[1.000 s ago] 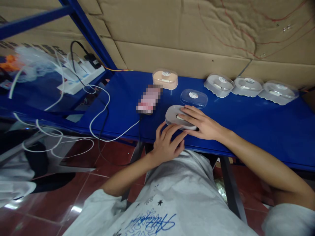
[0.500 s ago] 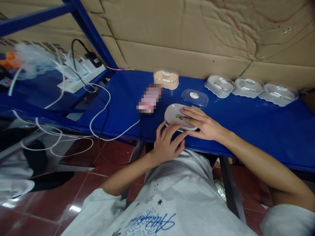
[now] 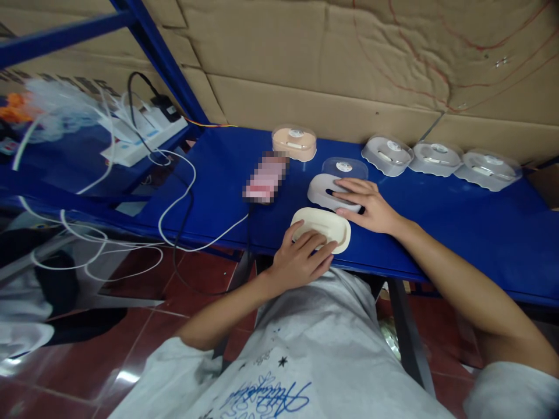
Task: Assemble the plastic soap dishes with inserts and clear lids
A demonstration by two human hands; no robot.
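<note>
Near the table's front edge lies a cream oval base (image 3: 321,216) with a raised middle. My left hand (image 3: 301,256) holds it, its fingers curled over the near side. Just behind the base, my right hand (image 3: 371,206) grips a grey oval cover (image 3: 321,189) with a dark slot in its centre. That cover is apart from the base, and the fingers hide its right end. Behind it, partly hidden, sits a clear plastic lid (image 3: 346,167) with a round white label.
A phone (image 3: 265,177), blurred out, lies left of the cover. Further back stand a peach lidded box (image 3: 294,142) and three grey lidded boxes (image 3: 437,157) in a row. White cables (image 3: 192,174) run left to a power strip (image 3: 144,142). Cardboard (image 3: 305,87) backs the blue table (image 3: 437,221).
The grey cover has come off the cream base and moved back with my right hand, uncovering the base. My left hand has shifted onto the base.
</note>
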